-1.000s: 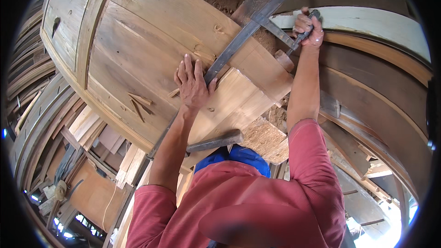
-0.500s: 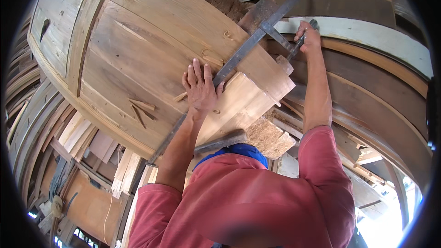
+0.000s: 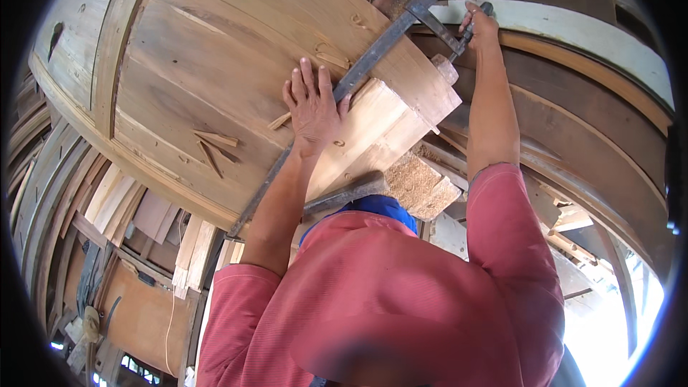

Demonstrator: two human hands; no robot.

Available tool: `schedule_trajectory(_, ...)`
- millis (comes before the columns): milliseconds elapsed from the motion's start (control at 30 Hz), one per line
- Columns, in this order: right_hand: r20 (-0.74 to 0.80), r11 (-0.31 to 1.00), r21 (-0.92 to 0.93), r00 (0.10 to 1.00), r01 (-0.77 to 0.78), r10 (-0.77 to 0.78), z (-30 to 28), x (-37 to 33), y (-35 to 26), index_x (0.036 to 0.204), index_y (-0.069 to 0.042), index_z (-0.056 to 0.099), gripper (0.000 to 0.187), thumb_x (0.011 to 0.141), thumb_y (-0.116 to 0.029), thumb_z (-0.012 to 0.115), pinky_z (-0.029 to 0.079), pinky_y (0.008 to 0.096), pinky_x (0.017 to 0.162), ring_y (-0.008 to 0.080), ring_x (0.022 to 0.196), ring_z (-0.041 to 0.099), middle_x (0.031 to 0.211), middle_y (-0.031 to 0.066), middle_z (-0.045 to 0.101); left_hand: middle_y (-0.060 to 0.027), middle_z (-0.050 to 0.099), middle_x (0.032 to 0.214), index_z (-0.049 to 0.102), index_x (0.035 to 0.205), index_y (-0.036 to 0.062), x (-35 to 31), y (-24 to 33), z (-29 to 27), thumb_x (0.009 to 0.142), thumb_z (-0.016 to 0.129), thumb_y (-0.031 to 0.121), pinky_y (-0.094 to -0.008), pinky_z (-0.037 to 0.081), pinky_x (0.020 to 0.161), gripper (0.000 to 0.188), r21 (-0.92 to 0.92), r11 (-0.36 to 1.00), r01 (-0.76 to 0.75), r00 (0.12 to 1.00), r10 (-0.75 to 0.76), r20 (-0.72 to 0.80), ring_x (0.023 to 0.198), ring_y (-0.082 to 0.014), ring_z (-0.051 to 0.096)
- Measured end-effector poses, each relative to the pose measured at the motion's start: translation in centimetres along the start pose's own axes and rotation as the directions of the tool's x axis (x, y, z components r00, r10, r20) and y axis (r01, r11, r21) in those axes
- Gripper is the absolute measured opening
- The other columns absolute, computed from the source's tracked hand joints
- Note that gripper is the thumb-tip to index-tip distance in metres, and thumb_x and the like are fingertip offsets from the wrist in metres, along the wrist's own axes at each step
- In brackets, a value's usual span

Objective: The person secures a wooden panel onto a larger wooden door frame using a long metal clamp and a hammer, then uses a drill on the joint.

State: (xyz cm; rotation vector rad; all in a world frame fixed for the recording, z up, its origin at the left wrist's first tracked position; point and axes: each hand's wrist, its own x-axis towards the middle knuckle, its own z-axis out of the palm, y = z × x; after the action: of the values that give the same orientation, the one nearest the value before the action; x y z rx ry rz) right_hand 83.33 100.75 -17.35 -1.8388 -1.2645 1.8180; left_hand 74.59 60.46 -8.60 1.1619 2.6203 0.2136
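The long metal clamp [image 3: 387,43] lies across the big wooden door [image 3: 236,50], over its near end. The bar of the clamp runs under the left hand [image 3: 315,115], and the screw end sits just past the right edge of the door. The right hand [image 3: 484,27] is out there too, with its fingers curled around the dark handle [image 3: 487,10] of the clamp. A small wood block [image 3: 445,69] is between the screw and the edge of the door. The left hand lies flat over the bar, with its fingers long and a little apart and its thumb out.

A pale board [image 3: 369,111] is at the near end of the door, beside the left hand. Some thin wood bits [image 3: 209,154] lie on the door, left of that hand. Just below the door's near end is a block with sawdust [image 3: 423,185]. Dark curved boards [image 3: 573,93] fill the space right of the door.
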Motion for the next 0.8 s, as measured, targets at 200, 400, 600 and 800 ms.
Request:
schedule_trajectory(200, 0.615, 0.716, 0.579, 0.786, -0.39, -0.069, -1.6, -0.6, 1.9, 0.104, -0.005, 0.055, 0.028, 0.088, -0.021, 0.072, 0.05, 0.0361, 0.075, 0.0192, 0.075, 0.055, 0.091, 0.0036, 0.054, -0.0364, 0.029, 0.152, 0.036, 0.145, -0.0024, -0.2, -0.4, 1.0, 0.089, 0.063, 0.045, -0.0636, 0.021, 0.109, 0.078, 0.069, 0.997, -0.019, 0.998, 0.023, -0.052, 0.135, -0.0524, 0.032)
schedule_trajectory(400, 0.778, 0.524, 0.628, 0.493, -0.576, -0.39, -2.2, 1.8, 3.3, 0.095, -0.007, 0.055, 0.014, 0.093, -0.016, 0.066, 0.04, 0.0247, 0.054, 0.0068, 0.056, 0.043, 0.069, -0.0052, 0.044, -0.0336, 0.03, 0.153, 0.042, 0.141, -0.0012, -0.2, -0.3, 1.6, 0.084, 0.069, 0.044, -0.0621, 0.021, 0.11, 0.078, 0.073, 0.997, -0.029, 0.994, 0.036, -0.101, 0.136, -0.0494, 0.031)
schedule_trajectory(600, 0.709, 0.624, 0.645, 0.651, -0.441, -0.272, -2.7, 1.1, 2.7, 0.088, -0.01, 0.053, 0.013, 0.096, -0.017, 0.061, 0.039, 0.0258, 0.05, 0.008, 0.055, 0.041, 0.069, -0.0042, 0.045, -0.0368, 0.028, 0.152, 0.036, 0.144, -0.004, -0.4, -0.4, 1.3, 0.088, 0.065, 0.044, -0.0625, 0.02, 0.11, 0.079, 0.07, 0.997, -0.038, 0.997, 0.042, -0.061, 0.136, -0.0518, 0.03)
schedule_trajectory(800, 0.53, 0.766, 0.578, 0.843, -0.281, -0.092, -2.5, -0.2, 1.2, 0.082, -0.011, 0.05, 0.018, 0.096, -0.016, 0.061, 0.038, 0.0274, 0.049, 0.0105, 0.054, 0.042, 0.067, -0.0028, 0.043, -0.0367, 0.027, 0.153, 0.037, 0.144, -0.0037, -0.4, -0.3, 0.9, 0.088, 0.065, 0.044, -0.063, 0.019, 0.111, 0.079, 0.03, 0.999, -0.019, 0.999, 0.02, -0.037, 0.138, -0.0514, 0.029)
